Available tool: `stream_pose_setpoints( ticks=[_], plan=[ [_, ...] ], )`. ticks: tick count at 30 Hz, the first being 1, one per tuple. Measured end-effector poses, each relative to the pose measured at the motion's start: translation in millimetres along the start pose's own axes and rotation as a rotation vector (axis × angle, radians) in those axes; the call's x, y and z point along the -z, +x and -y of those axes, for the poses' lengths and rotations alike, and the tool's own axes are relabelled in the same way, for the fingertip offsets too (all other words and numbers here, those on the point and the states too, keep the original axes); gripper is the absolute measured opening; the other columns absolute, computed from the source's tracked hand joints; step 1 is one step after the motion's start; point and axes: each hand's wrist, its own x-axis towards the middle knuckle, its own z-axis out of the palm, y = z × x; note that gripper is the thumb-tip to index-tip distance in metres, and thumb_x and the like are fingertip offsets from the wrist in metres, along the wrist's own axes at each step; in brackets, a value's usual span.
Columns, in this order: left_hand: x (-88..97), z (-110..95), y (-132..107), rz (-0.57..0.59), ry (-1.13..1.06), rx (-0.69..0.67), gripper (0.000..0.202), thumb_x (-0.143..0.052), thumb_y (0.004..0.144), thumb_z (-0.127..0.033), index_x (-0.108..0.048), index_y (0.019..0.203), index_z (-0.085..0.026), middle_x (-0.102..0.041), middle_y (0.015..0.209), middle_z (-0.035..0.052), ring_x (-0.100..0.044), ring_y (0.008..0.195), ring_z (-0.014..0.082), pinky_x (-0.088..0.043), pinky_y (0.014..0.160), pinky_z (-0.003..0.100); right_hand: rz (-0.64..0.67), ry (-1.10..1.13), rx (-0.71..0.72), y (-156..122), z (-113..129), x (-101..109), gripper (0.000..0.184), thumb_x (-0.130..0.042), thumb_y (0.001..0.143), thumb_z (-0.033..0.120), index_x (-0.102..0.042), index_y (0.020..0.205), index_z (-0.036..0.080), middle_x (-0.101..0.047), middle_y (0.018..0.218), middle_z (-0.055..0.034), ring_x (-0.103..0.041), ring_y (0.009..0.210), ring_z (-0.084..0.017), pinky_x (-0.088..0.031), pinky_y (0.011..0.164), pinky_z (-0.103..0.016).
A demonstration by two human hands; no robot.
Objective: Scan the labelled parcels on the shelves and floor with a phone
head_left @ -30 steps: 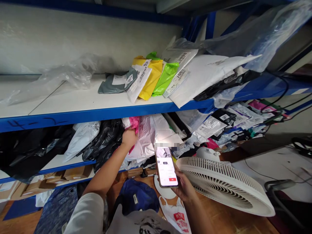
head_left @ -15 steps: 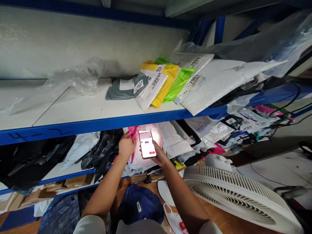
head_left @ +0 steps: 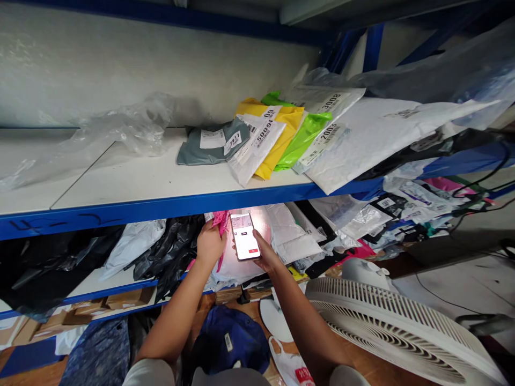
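My right hand is wrapped around a smartphone, its lit screen facing up toward me. Light from the phone falls on a pale parcel lying behind it on the lower shelf. Just to the left, my left hand is closed on a bright pink plastic parcel, most of which is hidden by the hand and the phone. Black plastic parcels lie left of my left hand, and a white parcel lies right of the phone.
Above my hands runs the blue shelf edge. On that upper shelf rest a grey parcel, a yellow parcel, a green parcel and clear plastic wrap. A large fan stands at my right, a blue cap below.
The view has shifted slightly, so the upper-shelf parcels and the fan appear a little further right. Both hands keep their hold, with the phone staying beside the pink parcel.
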Motion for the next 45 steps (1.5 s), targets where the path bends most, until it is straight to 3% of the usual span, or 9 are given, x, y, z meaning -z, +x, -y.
stream_pose_setpoints(
  ticks=[14,19,23,26,32,35,39,41,45],
  plan=[
    [1.6,1.3,0.8,0.013,-0.004,0.000,0.028,-0.053,0.086,-0.022,-0.067,0.105,-0.008,-0.067,0.110,0.0152,-0.063,0.102,0.0238,-0.050,0.093,0.033,0.051,-0.007,0.042,-2.3,0.0,2.9,0.040,-0.060,0.083,0.045,-0.049,0.115,0.024,-0.075,0.101,-0.0100,-0.074,0.086,-0.028,-0.057,0.071,-0.044],
    [-2.1,-2.3,-7.4,0.051,0.027,-0.059,0.028,-0.050,0.087,-0.023,-0.068,0.103,-0.008,-0.066,0.110,0.0161,-0.062,0.103,0.0242,-0.049,0.094,0.033,0.111,0.014,0.079,-34.1,8.9,2.1,0.051,-0.064,0.072,0.023,-0.046,0.120,0.027,-0.074,0.106,-0.0074,-0.073,0.090,-0.028,-0.057,0.072,-0.042],
    [-20.3,-19.4,-29.4,0.202,0.062,-0.200,0.026,-0.051,0.086,-0.025,-0.070,0.097,-0.011,-0.066,0.108,0.0158,-0.060,0.103,0.0256,-0.050,0.090,0.034,0.141,0.050,0.126,-68.3,15.2,7.6,0.078,-0.063,0.057,0.004,-0.045,0.128,0.031,-0.070,0.118,-0.0045,-0.070,0.100,-0.027,-0.057,0.079,-0.039],
    [-32.8,-32.2,-44.9,0.294,0.058,-0.270,0.030,-0.056,0.084,-0.039,-0.071,0.088,-0.013,-0.064,0.111,0.0159,-0.059,0.104,0.0274,-0.051,0.087,0.035,0.096,0.049,0.193,-88.5,17.7,14.6,0.083,-0.064,0.054,0.001,-0.047,0.129,0.031,-0.068,0.121,-0.0033,-0.067,0.105,-0.026,-0.056,0.081,-0.037],
    [-30.6,-31.4,-49.7,0.269,0.050,-0.275,0.052,-0.054,0.082,-0.061,-0.070,0.098,-0.015,-0.062,0.113,0.0159,-0.055,0.109,0.0277,-0.049,0.091,0.037,0.047,0.033,0.225,-117.2,23.0,22.9,0.084,-0.066,0.055,0.006,-0.047,0.132,0.030,-0.069,0.119,-0.0048,-0.067,0.101,-0.027,-0.056,0.079,-0.038],
    [-28.7,-26.7,-49.1,0.197,0.101,-0.254,0.042,-0.058,0.083,-0.051,-0.069,0.102,-0.015,-0.064,0.111,0.0149,-0.055,0.109,0.0277,-0.045,0.100,0.041,0.047,0.067,0.204,-127.9,22.6,23.8,0.083,-0.062,0.054,0.011,-0.046,0.134,0.029,-0.068,0.121,-0.0075,-0.065,0.104,-0.031,-0.054,0.082,-0.045],
    [-35.1,-29.6,-51.5,0.125,0.242,-0.217,0.021,-0.060,0.083,-0.023,-0.070,0.098,-0.013,-0.063,0.110,0.0140,-0.057,0.106,0.0281,-0.033,0.111,0.048,0.036,0.113,0.185,-135.3,17.0,26.9,0.085,-0.059,0.054,0.014,-0.042,0.136,0.028,-0.067,0.122,-0.0103,-0.066,0.103,-0.033,-0.051,0.087,-0.052],
    [-38.6,-33.0,-50.7,0.145,0.254,-0.154,0.018,-0.054,0.084,-0.015,-0.068,0.095,-0.012,-0.063,0.107,0.0140,-0.060,0.101,0.0259,-0.040,0.105,0.045,0.033,0.138,0.177,-136.7,13.6,30.0,0.084,-0.060,0.055,0.014,-0.041,0.136,0.028,-0.068,0.121,-0.0101,-0.067,0.101,-0.032,-0.051,0.087,-0.051],
    [-36.4,-33.9,-41.7,0.149,0.210,0.040,0.019,-0.048,0.085,-0.012,-0.063,0.097,-0.011,-0.059,0.108,0.0157,-0.062,0.096,0.0233,-0.054,0.077,0.031,0.003,0.150,0.172,-136.6,7.5,35.8,0.080,-0.061,0.058,0.013,-0.042,0.135,0.029,-0.069,0.119,-0.0081,-0.068,0.101,-0.031,-0.052,0.087,-0.048]
  ],
)
